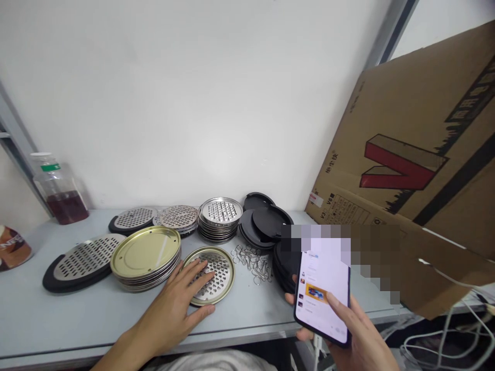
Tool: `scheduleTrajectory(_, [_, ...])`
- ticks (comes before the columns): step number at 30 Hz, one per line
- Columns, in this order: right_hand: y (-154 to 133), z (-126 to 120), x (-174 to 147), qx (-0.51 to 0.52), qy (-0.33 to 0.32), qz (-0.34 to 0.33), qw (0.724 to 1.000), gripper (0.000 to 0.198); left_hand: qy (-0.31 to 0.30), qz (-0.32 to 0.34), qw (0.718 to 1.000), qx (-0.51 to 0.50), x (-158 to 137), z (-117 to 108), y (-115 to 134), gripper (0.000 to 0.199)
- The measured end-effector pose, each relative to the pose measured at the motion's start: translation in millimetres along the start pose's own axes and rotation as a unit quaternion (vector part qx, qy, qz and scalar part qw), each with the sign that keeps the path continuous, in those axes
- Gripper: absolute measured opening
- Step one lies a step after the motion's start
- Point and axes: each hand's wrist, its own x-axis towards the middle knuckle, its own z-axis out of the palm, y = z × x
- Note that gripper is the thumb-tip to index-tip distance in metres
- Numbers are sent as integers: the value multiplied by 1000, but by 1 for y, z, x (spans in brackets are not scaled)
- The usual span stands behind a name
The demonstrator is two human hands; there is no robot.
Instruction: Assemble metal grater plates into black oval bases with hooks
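Note:
My left hand (181, 291) lies with fingers spread over a round metal grater disc (218, 278) that has a gold rim. In my right hand (356, 324) is a smartphone (324, 288) with its screen lit, my thumb over the display and a white cable at its lower edge. Just left of my left hand stands a stack of gold-coloured round discs (147, 250). Small metal hooks with rings (253, 263) lie loose in a heap between the grater disc and the phone. Black round holders (273, 222) are piled behind the phone, partly hidden by it.
A stack of silver grater discs (221, 212) stands at the back. Black-rimmed graters (87, 260) lie at the left, near a bottle of dark red liquid (65, 203) and a paper cup (13, 248). A large cardboard box (410, 170) leans at the right, above white cables (444, 337).

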Motion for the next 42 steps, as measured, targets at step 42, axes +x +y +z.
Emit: scheduleTrajectory(42, [5,-5,2,10,-22,-17,1000,82,6,4,1000,3,-1,0,0,55])
